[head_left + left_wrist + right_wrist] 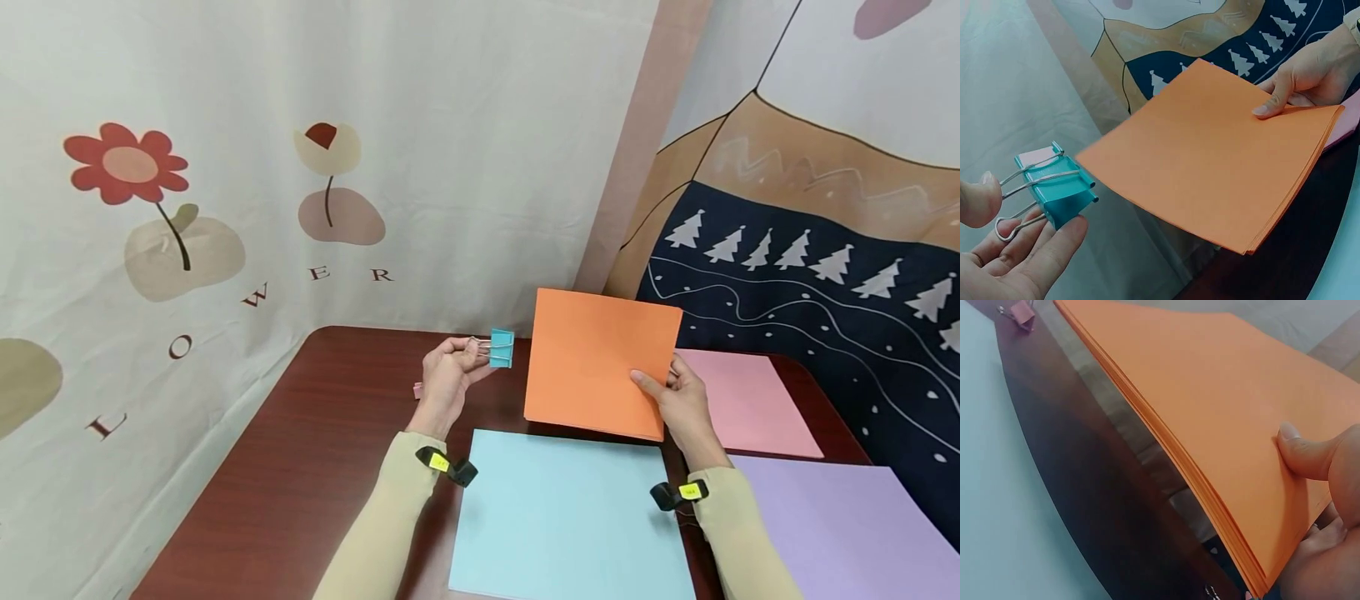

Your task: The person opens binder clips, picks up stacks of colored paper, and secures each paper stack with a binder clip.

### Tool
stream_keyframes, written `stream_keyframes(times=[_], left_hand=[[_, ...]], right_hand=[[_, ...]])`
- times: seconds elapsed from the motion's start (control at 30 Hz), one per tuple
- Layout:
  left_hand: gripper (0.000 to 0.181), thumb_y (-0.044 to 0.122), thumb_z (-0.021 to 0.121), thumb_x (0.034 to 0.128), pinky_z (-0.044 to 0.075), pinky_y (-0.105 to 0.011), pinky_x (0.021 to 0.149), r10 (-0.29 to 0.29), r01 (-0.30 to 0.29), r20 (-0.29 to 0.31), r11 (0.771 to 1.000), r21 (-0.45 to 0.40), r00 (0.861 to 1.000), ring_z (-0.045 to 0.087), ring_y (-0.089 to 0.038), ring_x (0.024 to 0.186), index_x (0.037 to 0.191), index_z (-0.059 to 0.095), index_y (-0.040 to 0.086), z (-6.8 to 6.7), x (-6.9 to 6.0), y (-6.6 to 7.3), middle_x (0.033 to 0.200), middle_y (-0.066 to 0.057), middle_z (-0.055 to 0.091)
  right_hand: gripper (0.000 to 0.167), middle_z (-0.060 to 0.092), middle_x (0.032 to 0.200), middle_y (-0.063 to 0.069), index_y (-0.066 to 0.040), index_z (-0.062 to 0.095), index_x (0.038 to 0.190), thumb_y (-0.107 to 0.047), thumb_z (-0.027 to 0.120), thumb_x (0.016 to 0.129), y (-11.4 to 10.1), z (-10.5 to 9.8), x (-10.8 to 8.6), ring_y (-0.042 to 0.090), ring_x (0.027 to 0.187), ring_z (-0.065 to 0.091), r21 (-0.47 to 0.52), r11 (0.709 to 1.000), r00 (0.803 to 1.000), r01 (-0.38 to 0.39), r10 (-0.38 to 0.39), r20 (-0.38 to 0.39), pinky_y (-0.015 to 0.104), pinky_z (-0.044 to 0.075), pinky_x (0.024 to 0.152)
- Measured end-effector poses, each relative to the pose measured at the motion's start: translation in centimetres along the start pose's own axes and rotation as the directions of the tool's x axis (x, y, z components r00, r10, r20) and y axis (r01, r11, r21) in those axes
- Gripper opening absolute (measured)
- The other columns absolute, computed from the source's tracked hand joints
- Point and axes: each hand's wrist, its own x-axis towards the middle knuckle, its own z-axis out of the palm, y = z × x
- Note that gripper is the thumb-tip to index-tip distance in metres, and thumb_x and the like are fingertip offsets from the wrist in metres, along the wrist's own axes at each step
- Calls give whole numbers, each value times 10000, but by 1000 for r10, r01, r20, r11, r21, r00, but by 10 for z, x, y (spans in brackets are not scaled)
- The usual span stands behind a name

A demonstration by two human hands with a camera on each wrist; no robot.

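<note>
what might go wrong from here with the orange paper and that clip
The right hand grips the orange sheets only near one edge, so the stack might sag or slip. Its sheet edges look slightly uneven, so it could get clipped unaligned. The left hand pinches the teal clip, which might spring away if that pinch slips.

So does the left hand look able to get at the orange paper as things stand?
Probably yes: the left hand is just beside the orange paper, which the right hand holds up. Nothing else seems to block it, though it already holds the clip.
</note>
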Motion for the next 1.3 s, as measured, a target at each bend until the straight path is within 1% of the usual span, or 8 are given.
stream_keyframes(times=[0.1, 0.27, 0.57, 0.77, 0.87, 1.03, 1.2, 1.3], left_hand=[[63, 14, 580, 1015, 651, -363, 801, -10, 10, 5, 1000, -4, 1000, 725, -140, 755, 977, 629, 3, 2, -1, -3, 892, -43, 728], [86, 31, 586, 1018, 651, -378, 804, -29, 29, -6, 1000, 7, 1000, 736, -149, 766, 951, 638, 18, 4, -2, -6, 881, -34, 736], [113, 20, 570, 1018, 641, -424, 851, -40, 40, -46, 999, 16, 998, 728, -147, 781, 1034, 625, -78, 7, -3, -14, 939, -75, 695], [80, 13, 576, 1014, 644, -414, 841, -59, 59, -53, 998, 5, 997, 717, -145, 781, 989, 631, -39, 10, -5, -19, 917, -63, 694], [84, 24, 582, 1016, 644, -409, 844, -67, 67, -52, 998, 10, 996, 714, -144, 782, 988, 635, -35, 11, -6, -20, 925, -64, 681], [116, 36, 583, 1019, 643, -409, 850, -74, 76, -55, 997, 21, 996, 714, -139, 780, 1028, 623, -72, 13, -7, -21, 939, -74, 673], [153, 40, 585, 1018, 642, -411, 852, -79, 80, -52, 997, 19, 996, 716, -137, 785, 1065, 608, -104, 14, -8, -20, 974, -117, 683], [150, 36, 576, 1020, 642, -401, 851, -83, 83, -50, 996, 11, 995, 727, -140, 796, 1067, 607, -103, 14, -9, -21, 970, -116, 687]], right_hand=[[733, 698, 1045, -198, -244, 438, 1544, -288, 798, 907, 0, -2, -2, 45, 846, 735, 13, 1000, 1000, 13, -13, -5, 289, 643, 743], [698, 705, 1047, -196, -246, 456, 1523, -267, 792, 912, 3, -4, -5, 39, 854, 742, 35, 999, 999, 32, -32, -13, 297, 645, 741], [658, 699, 1120, -162, -246, 489, 1498, -258, 790, 912, 3, -2, -7, 18, 880, 736, 50, 997, 997, 65, -64, -32, 270, 639, 753], [640, 701, 1088, -196, -236, 502, 1485, -234, 788, 912, 1, 1, -11, 12, 877, 732, 68, 994, 996, 87, -85, -26, 243, 633, 744], [631, 708, 1075, -214, -227, 497, 1483, -222, 781, 920, 0, 2, -12, 9, 880, 730, 61, 994, 996, 87, -86, -25, 234, 631, 747], [617, 716, 1048, -212, -202, 496, 1480, -207, 773, 928, -1, 4, -14, 17, 877, 729, 43, 994, 995, 102, -101, -25, 241, 633, 747], [620, 718, 1017, -220, -203, 511, 1470, -212, 787, 915, 1, 4, -13, 18, 861, 727, 41, 992, 992, 120, -119, -30, 235, 632, 727], [622, 715, 1017, -221, -203, 512, 1471, -217, 788, 914, 2, 4, -12, 14, 856, 727, 41, 991, 991, 129, -128, -27, 231, 631, 722]])
